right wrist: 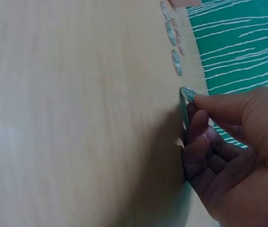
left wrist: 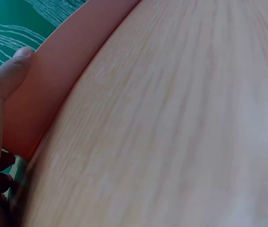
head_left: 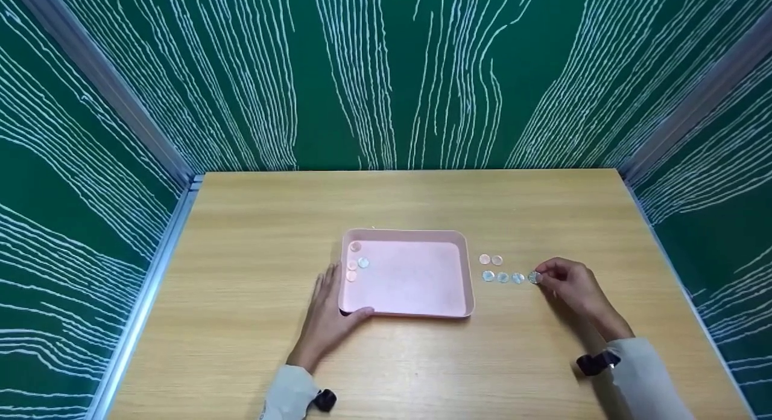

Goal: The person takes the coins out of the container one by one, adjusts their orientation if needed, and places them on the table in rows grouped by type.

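Note:
My left hand [head_left: 327, 320] holds the pink tray [head_left: 410, 317] at its near left corner. Its thumb lies against the front wall, while the other fingers run along the left side. To the tray's right, my right hand [head_left: 576, 287] pinches a thin, shiny teal disc [right wrist: 188, 93] between thumb and fingertips, at the right end of a row of similar teal discs [head_left: 503, 277]. Two pinkish discs [head_left: 485, 259] lie behind that row. Inside the tray, on its left, are three pinkish discs [head_left: 356, 247] and a pale blue one [head_left: 363, 262].
The wooden table [head_left: 253, 227] bears the tray and the discs. Green panels [head_left: 416, 76] with white wavy lines enclose it at the back and sides, with metal posts [head_left: 108, 76] at the corners. A dark wrist device [head_left: 597, 364] sits by the right sleeve.

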